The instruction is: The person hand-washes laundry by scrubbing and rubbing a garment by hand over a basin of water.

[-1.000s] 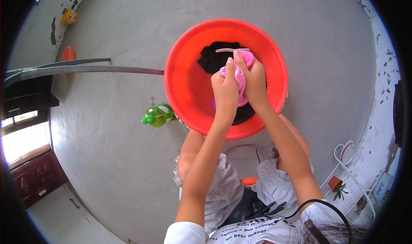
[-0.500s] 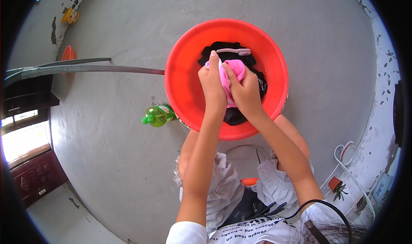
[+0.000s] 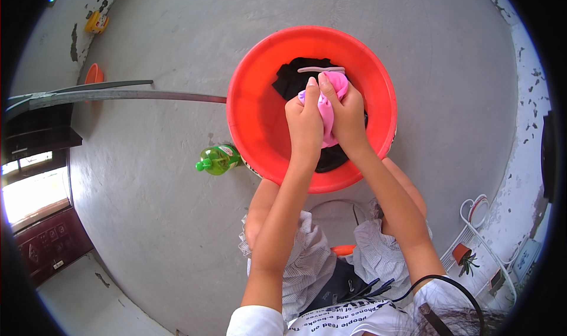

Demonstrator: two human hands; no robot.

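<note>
The pink cloth (image 3: 326, 103) is bunched between my two hands, over the middle of the red basin (image 3: 254, 117). My left hand (image 3: 304, 120) is closed tight on its left side, knuckles up, and my right hand (image 3: 348, 114) is clenched on the right side, thumb pressing on the top of the bundle. The hands touch each other, with the cloth squeezed between them; a fold of it sticks out above my fingers and another hangs below my palms.

Under the cloth lies dark clothing (image 3: 295, 76), heaped at the far part of the basin and showing again under my wrists. A pale pink strap (image 3: 322, 69) lies across its top edge.

The basin stands on a grey concrete floor (image 3: 165, 188), right in front of my knees. Just beside its near left rim a green bottle (image 3: 217, 159) lies on its side, touching or almost touching the wall. Farther left a long metal bar (image 3: 124, 94) runs up to the basin's rim. Well off at the far left are a small orange bowl (image 3: 93, 74) and a yellow thing (image 3: 96, 22) by the wall.
</note>
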